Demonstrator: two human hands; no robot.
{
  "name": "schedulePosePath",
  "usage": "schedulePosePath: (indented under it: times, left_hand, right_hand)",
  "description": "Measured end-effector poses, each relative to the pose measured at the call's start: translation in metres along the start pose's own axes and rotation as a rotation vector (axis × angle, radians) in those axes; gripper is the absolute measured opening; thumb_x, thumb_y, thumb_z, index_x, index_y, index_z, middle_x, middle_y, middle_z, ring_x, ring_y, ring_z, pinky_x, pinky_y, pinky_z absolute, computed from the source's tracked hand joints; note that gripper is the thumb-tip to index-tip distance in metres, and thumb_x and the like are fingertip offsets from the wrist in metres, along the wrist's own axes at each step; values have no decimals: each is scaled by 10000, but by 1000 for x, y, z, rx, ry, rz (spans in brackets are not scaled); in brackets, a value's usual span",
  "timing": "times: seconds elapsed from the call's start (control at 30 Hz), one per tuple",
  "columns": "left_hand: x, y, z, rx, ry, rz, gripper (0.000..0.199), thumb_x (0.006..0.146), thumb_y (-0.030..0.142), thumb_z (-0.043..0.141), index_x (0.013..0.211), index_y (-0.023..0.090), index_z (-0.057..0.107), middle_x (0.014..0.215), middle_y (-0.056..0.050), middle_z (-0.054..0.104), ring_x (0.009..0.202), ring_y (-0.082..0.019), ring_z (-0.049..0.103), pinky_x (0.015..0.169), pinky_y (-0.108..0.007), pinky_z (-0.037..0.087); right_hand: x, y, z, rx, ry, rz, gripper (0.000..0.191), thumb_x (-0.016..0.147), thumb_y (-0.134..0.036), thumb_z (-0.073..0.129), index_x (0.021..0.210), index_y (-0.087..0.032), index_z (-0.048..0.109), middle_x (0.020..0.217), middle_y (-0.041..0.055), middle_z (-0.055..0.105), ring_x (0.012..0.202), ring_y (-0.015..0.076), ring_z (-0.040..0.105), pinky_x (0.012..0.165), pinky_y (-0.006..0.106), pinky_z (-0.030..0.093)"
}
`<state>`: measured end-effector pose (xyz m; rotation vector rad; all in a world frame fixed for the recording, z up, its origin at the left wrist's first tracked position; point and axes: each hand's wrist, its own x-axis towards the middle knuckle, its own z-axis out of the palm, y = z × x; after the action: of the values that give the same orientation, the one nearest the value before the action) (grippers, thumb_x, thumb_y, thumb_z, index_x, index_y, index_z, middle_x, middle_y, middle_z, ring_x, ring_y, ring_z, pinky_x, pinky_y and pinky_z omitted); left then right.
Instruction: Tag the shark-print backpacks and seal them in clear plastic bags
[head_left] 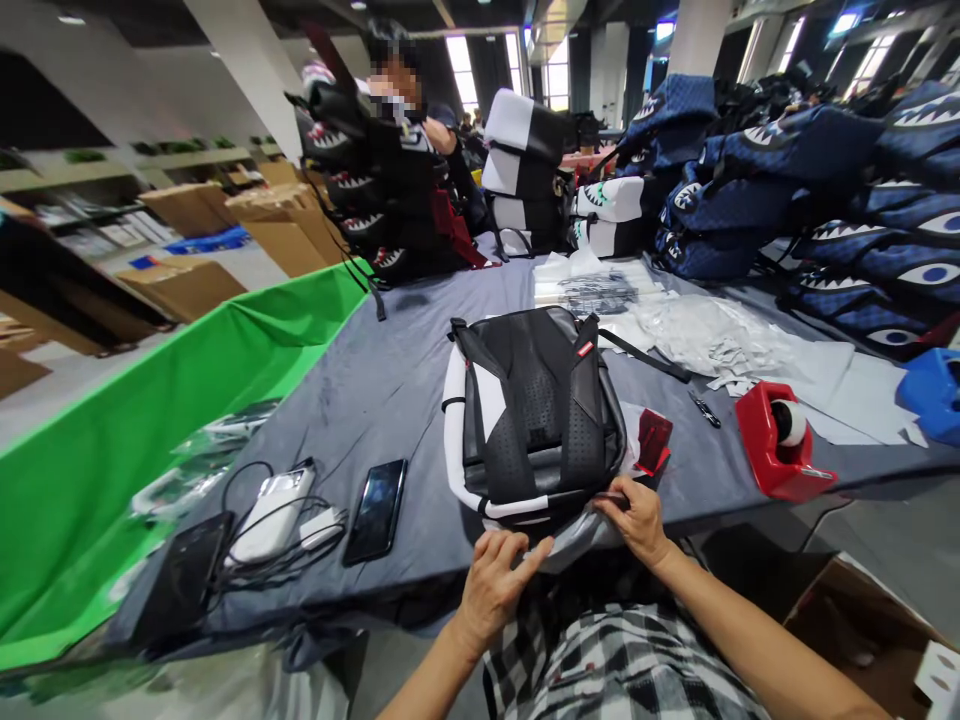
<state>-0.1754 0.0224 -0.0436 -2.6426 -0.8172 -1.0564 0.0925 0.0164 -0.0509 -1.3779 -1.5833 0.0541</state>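
A black and white backpack (536, 400) lies with its straps up on the grey-covered table (315, 400), near the front edge. A clear plastic bag (581, 537) shows under its lower end and at its right side. My left hand (501, 578) is at the bag's front edge, fingers bent on the plastic. My right hand (636, 515) pinches the plastic by the backpack's lower right corner. Beside that corner, a small red item (654, 440) rests on the plastic.
A phone (376, 510), a white power bank (271, 515) and cables lie left. A red tape dispenser (780, 440) stands right, before plastic bags (712, 335). Stacked blue backpacks (780, 150) fill the back right. A person (442, 135) stands behind black backpacks. An open carton (847, 620) is below right.
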Motion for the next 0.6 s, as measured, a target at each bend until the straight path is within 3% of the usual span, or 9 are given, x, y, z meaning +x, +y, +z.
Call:
schedulePosePath:
  times: [0.13, 0.23, 0.3, 0.4, 0.47, 0.6]
  left_hand:
    - [1, 3, 0, -12, 10, -51, 248, 971, 130, 477, 1019, 227, 699, 852, -37, 606, 823, -156, 518, 811, -300, 378]
    - [1, 5, 1, -11, 22, -55, 235, 975, 134, 474, 1018, 222, 689, 855, -36, 613, 825, -157, 526, 806, -295, 382]
    - [1, 4, 2, -8, 44, -40, 240, 981, 130, 463, 1029, 218, 682, 856, -38, 616, 824, -157, 536, 809, -296, 390]
    - [-1, 3, 1, 0, 78, -22, 222, 981, 130, 470, 1033, 207, 672, 841, -38, 624, 816, -156, 552, 812, -302, 407]
    - [0, 1, -1, -5, 87, -18, 191, 968, 123, 500, 1053, 190, 658, 840, -37, 638, 818, -152, 571, 815, -300, 428]
    - [2, 2, -1, -34, 75, -13, 148, 951, 105, 523, 1030, 161, 635, 838, -38, 669, 823, -142, 611, 847, -294, 470]
  right_hand:
    - [-3, 0, -20, -82, 195, -108, 218, 948, -391, 625, 864, -205, 547, 670, -26, 555, 572, 121, 532, 571, 238, 459]
    - [-15, -9, -29, -72, 71, -377, 40, 953, -208, 598, 985, -190, 581, 768, 15, 618, 697, 139, 595, 653, 248, 525]
    - [-23, -14, -26, -104, -24, -470, 169, 947, -129, 558, 1109, -159, 598, 900, 71, 664, 838, 161, 641, 739, 268, 567]
    - [-25, -15, -14, -189, -41, -515, 291, 922, -76, 519, 1194, -136, 600, 1034, 118, 671, 1052, 209, 634, 878, 335, 584]
    - [-19, -10, -9, -205, -70, -602, 283, 902, -72, 511, 1154, -141, 619, 1011, 103, 681, 1059, 216, 630, 912, 361, 580]
    - [1, 2, -9, -144, -172, -812, 194, 889, -92, 474, 995, -153, 625, 903, 75, 676, 892, 184, 634, 857, 345, 575]
